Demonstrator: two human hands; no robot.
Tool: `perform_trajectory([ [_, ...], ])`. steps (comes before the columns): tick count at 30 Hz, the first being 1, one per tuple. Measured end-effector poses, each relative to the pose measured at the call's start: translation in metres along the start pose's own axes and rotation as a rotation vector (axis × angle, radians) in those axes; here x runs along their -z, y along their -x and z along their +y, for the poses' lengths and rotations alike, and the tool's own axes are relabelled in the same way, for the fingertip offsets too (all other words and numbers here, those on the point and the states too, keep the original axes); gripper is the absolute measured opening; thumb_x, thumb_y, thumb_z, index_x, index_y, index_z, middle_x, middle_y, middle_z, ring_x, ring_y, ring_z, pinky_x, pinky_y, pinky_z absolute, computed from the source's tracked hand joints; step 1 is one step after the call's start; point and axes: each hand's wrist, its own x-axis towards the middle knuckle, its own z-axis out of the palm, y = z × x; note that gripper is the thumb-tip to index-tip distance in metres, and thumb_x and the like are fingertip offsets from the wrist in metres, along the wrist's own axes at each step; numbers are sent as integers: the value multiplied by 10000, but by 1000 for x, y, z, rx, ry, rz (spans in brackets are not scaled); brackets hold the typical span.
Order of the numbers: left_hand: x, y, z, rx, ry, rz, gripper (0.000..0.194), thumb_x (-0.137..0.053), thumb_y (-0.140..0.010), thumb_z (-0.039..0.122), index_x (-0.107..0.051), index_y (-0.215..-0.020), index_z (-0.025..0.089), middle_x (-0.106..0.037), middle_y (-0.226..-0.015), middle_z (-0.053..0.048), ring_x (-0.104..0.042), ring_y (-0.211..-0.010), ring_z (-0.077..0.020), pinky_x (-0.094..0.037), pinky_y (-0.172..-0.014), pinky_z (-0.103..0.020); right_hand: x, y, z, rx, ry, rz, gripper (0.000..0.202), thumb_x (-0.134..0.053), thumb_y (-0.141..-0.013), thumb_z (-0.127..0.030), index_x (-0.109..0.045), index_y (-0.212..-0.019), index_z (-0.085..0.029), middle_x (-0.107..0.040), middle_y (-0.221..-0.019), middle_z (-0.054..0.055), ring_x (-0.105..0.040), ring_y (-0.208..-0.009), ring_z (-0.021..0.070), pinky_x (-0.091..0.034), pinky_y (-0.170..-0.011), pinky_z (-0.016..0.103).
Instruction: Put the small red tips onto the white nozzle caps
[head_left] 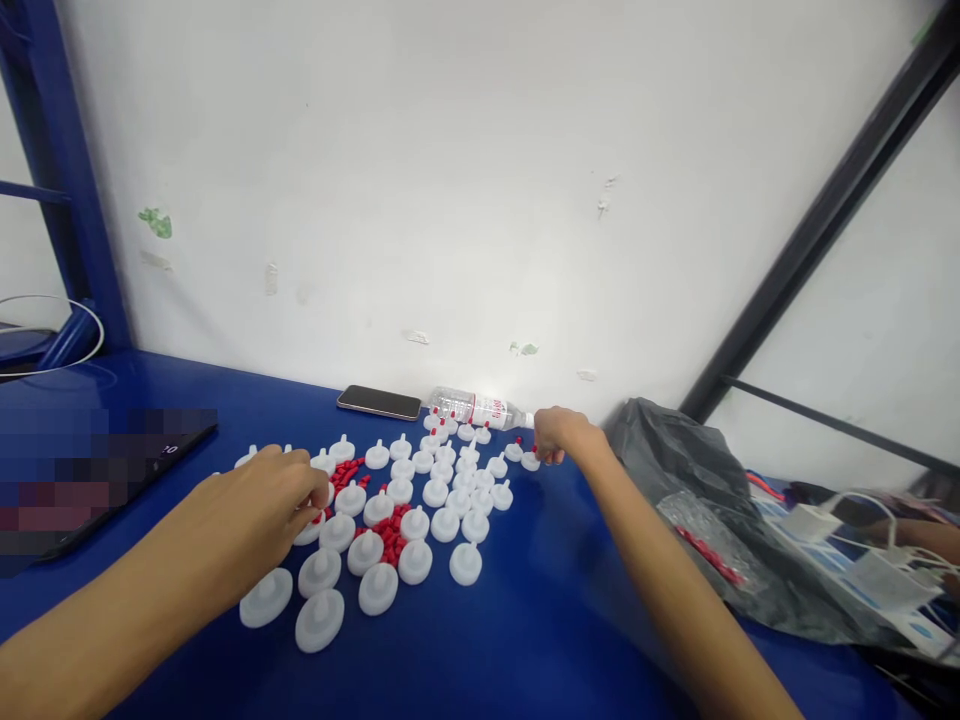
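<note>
Many white plastic nozzle caps (378, 588), disc-shaped with a short spout, are spread over the blue table. Small red tips (391, 535) lie in loose piles among them. My left hand (259, 500) is over the left side of the spread, fingers bent and drawn together; what they hold, if anything, is hidden. At the far right of the spread, my right hand (564, 432) has its fingers pinched at a white nozzle cap with a red tip (530, 461), which they partly cover. Several caps at the back also carry red tips.
Against the wall lie a phone (379, 402) and a clear bottle (472, 408) on its side. A dark tablet (169, 450) is at left. On the right are a grey plastic bag (652, 450), a clear bag of red tips (712, 550), and a power strip with chargers (892, 580).
</note>
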Motion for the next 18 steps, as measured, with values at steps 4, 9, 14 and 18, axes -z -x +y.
perform_trajectory([
  [4,-8,-6,0,-12,-36,-21,360,-515,-987,273,-848,-855,308,-786,-1061,-138,-746,-990,-359,-383,-608,-387,0,3,-2,24,2,4,422,-803,-1129,-430,-717,-1480,-213,-730,-1498,122,-769,-1250,303,-684,-1047,525],
  [9,-9,-6,-1,-4,-48,-36,359,-515,-1001,304,-860,-903,293,-774,-1091,-135,-751,-957,-348,-382,-610,-375,-1,7,-6,35,4,28,424,-804,-1128,-430,-716,-1481,-212,-731,-1496,121,-770,-1249,303,-684,-1045,525],
  [14,-10,-10,-1,-2,-40,-48,328,-545,-997,296,-838,-851,292,-801,-1048,-122,-775,-930,-351,-407,-637,-400,0,8,-5,29,21,113,422,-805,-1128,-429,-717,-1479,-212,-730,-1497,123,-770,-1248,302,-684,-1046,523],
  [18,-11,-11,1,0,-27,-47,328,-520,-1009,294,-798,-835,297,-821,-1001,-104,-781,-919,-351,-406,-649,-403,6,15,1,44,29,248,426,-806,-1127,-430,-717,-1482,-212,-726,-1506,127,-767,-1259,305,-681,-1054,525],
])
